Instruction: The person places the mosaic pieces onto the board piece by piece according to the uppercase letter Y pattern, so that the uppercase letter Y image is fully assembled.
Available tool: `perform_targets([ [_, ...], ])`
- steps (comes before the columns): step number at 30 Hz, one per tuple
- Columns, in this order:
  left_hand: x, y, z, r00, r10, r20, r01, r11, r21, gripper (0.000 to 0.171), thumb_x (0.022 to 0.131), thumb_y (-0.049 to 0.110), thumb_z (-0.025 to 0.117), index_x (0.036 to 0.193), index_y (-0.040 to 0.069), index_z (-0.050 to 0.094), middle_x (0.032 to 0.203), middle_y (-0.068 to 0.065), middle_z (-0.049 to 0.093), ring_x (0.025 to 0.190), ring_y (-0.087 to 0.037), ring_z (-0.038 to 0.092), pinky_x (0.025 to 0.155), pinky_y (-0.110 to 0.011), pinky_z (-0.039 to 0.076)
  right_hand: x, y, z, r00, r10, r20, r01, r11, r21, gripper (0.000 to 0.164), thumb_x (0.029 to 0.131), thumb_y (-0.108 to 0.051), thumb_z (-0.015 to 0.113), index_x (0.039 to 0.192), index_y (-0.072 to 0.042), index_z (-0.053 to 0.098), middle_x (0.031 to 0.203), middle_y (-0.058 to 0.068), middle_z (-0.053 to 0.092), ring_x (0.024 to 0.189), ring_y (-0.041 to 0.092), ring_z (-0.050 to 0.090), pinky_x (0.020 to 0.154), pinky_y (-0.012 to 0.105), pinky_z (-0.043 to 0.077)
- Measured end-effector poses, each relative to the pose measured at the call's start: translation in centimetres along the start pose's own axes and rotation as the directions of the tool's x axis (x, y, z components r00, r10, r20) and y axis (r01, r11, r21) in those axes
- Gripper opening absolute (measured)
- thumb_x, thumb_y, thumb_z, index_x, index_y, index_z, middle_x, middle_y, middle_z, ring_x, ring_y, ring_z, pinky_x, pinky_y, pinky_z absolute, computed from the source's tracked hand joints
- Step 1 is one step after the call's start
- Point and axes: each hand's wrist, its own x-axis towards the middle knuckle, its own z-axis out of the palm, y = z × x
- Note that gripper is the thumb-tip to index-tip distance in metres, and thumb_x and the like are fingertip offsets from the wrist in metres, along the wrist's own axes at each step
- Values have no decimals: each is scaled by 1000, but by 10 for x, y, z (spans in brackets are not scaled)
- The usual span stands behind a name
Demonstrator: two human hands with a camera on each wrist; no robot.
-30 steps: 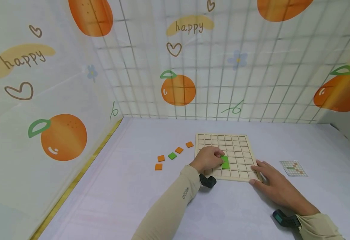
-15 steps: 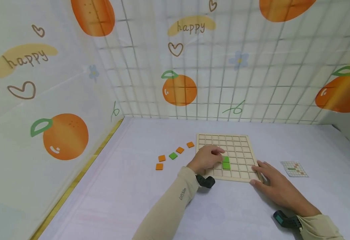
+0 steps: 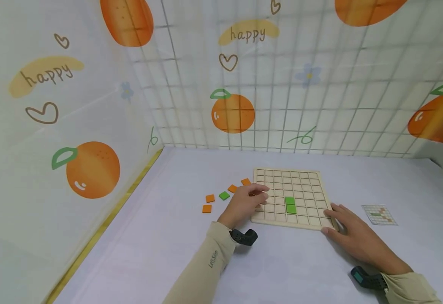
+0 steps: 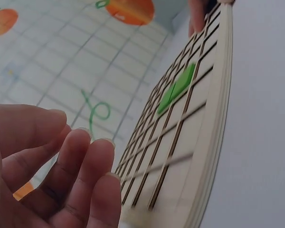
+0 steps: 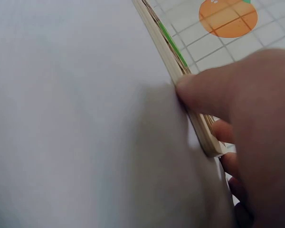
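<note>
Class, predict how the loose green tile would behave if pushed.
The loose green tile lies flat, so it would probably slide rather than roll or tip. Its straight edges suggest stiffness. Far smaller than the board, it is likely light.

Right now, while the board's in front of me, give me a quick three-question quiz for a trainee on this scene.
1. How many green tiles lie on the grid board?
2. True or false: the small printed card lies apart from the grid board.
3. What touches the grid board beside its near right corner? A, the small printed card; B, the right hand; C, a loose orange tile.

Key: 1, two; 2, true; 3, B.
</note>
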Motion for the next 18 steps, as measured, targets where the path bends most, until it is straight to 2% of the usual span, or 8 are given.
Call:
perform_targets([
  [5,-5,-4,-20,999,-22,-39,21,1000,-18,31,98,18,63,127,9,68,104,-6,69,94,-19,66,85,-35,54,0,-1,-1,1000,7,4,-7,1000,8,78,95,-55,62,144,3,47,156,30,27,144,52,17,106,71,21],
  [9,-11,-5,-34,996,-39,-78,36,999,-38,30,98,17,63,126,8,68,104,-3,68,93,-18,67,85,-36,55,1,0,-1,999,31,18,-32,999,7,82,95,-59,59,145,4,46,157,31,26,144,53,15,106,72,19],
  [14,-15,-8,-48,989,-37,-145,33,999,-32,29,98,18,66,124,7,69,102,-3,70,92,-19,68,83,-36,56,1,0,-1,999,47,27,-47,999,-13,85,94,-62,57,146,3,45,157,31,25,144,53,16,106,72,19],
  [18,-14,-16,-59,979,-30,-203,25,999,-24,28,97,16,66,123,5,69,102,-4,70,90,-19,68,81,-36,56,2,-1,0,999,44,30,-44,999,-5,84,94,-61,58,146,4,45,157,31,24,144,53,15,106,72,19],
])
